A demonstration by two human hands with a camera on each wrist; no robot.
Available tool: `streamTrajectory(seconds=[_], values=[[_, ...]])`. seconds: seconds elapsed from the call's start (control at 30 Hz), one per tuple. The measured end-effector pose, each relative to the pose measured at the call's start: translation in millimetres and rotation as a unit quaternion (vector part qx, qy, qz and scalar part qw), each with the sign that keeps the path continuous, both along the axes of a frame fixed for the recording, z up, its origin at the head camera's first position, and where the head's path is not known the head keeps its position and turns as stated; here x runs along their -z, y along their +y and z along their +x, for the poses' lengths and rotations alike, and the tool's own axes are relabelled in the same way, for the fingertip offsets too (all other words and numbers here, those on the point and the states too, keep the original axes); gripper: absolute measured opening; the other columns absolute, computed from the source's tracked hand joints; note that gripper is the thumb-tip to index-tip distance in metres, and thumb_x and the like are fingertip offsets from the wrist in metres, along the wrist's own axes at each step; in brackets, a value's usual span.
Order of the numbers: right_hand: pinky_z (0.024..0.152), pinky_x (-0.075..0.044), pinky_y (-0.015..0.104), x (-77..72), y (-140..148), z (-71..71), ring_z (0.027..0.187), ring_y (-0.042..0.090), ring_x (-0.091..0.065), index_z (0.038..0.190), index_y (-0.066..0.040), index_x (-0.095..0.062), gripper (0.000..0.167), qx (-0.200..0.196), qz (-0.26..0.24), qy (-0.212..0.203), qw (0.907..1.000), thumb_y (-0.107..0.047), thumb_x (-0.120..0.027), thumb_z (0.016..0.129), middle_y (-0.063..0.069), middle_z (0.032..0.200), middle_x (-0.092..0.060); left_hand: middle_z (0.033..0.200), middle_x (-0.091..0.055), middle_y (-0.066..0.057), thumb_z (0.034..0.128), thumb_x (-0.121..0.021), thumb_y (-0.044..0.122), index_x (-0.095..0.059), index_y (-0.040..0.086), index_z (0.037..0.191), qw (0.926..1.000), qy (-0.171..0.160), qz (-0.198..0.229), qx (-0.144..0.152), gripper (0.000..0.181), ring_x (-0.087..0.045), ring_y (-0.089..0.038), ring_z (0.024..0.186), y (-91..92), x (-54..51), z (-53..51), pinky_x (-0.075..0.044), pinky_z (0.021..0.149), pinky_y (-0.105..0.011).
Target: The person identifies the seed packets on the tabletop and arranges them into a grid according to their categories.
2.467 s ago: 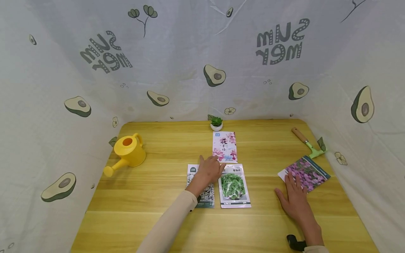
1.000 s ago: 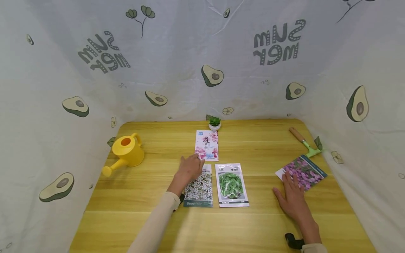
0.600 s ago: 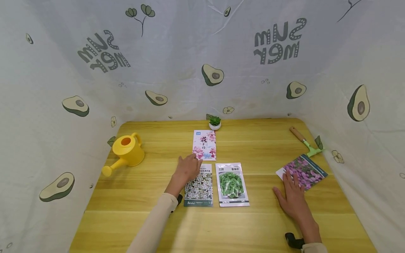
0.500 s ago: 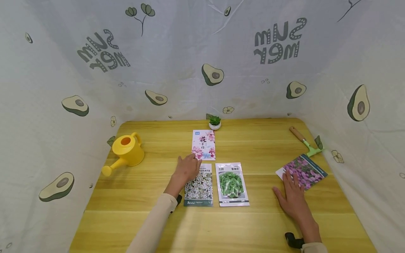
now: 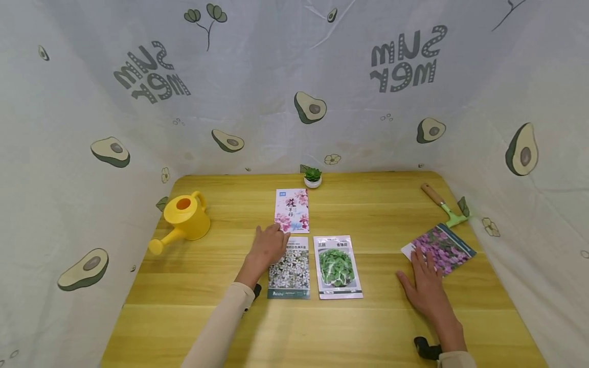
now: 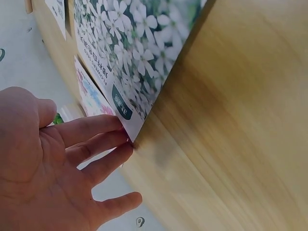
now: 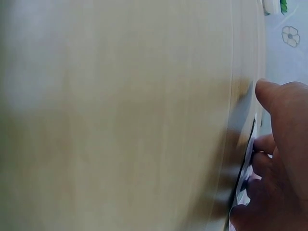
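My left hand (image 5: 266, 248) has its fingertips on the lower left corner of a seed packet with pink blossoms (image 5: 292, 210). Partly under that hand lies a white-flower seed packet (image 5: 290, 273), and the left wrist view shows the extended fingers (image 6: 86, 129) at its top corner. To its right is a seed packet picturing green leaves (image 5: 338, 268), flat on the table. On the right, my right hand (image 5: 425, 289) rests its fingers on a slanted purple-flower seed packet (image 5: 444, 249). In the right wrist view that packet is mostly hidden by the hand.
A yellow watering can (image 5: 188, 219) stands at the left of the wooden table (image 5: 359, 332). At the back edge is a small potted succulent (image 5: 313, 177). A green hand rake with a wooden handle (image 5: 442, 203) lies far right. Patterned cloth (image 5: 257, 66) surrounds the table.
My left hand has moved left, and the pink-blossom packet has slid left with it, from above the green-leaf packet to above the white-flower one. The right hand stays in place.
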State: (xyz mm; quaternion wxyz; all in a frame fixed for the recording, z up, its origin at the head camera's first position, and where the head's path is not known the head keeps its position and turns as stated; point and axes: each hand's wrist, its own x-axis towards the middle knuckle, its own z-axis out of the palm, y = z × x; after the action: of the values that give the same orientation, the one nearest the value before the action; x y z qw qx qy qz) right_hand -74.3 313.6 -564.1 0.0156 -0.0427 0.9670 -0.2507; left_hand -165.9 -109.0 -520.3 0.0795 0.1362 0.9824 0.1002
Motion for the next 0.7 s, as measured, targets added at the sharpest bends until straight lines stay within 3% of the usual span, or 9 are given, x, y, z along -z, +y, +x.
streamTrajectory(seconds=[0.37, 0.6, 0.7], values=[[0.12, 0.002, 0.083, 0.5, 0.6, 0.4, 0.16, 0.059, 0.001, 0.162, 0.019, -0.021, 0.08, -0.001, -0.003, 0.004, 1.0, -0.032, -0.057, 0.113, 0.039, 0.171, -0.011, 0.124, -0.063, -0.016, 0.1174, -0.046, 0.031, -0.074, -0.004, 0.118, 0.9996, 0.019, -0.015, 0.016, 0.045, -0.063, -0.036, 0.129, -2.2, 3.0, 1.6, -0.04, 0.12, -0.064], [0.121, 0.002, 0.082, 1.7, 0.9, 1.2, 0.16, 0.059, 0.001, 0.162, 0.019, -0.022, 0.079, -0.001, -0.005, 0.012, 0.9999, -0.031, -0.057, 0.113, 0.039, 0.172, -0.012, 0.125, -0.062, -0.02, 0.115, -0.052, 0.029, -0.072, -0.006, 0.12, 0.9984, 0.05, -0.004, 0.027, 0.041, -0.064, -0.036, 0.124, -4.3, 6.2, 2.2, -0.045, 0.119, -0.056], [0.121, 0.002, 0.082, 1.2, 0.8, 1.5, 0.16, 0.059, 0.001, 0.162, 0.019, -0.022, 0.079, -0.001, -0.006, 0.011, 0.9999, -0.031, -0.057, 0.113, 0.039, 0.171, -0.012, 0.133, -0.062, -0.021, 0.1135, -0.056, 0.029, -0.069, -0.005, 0.127, 0.9971, 0.07, -0.007, 0.029, 0.039, -0.062, -0.036, 0.13, -2.7, 7.9, 2.6, -0.044, 0.121, -0.053]])
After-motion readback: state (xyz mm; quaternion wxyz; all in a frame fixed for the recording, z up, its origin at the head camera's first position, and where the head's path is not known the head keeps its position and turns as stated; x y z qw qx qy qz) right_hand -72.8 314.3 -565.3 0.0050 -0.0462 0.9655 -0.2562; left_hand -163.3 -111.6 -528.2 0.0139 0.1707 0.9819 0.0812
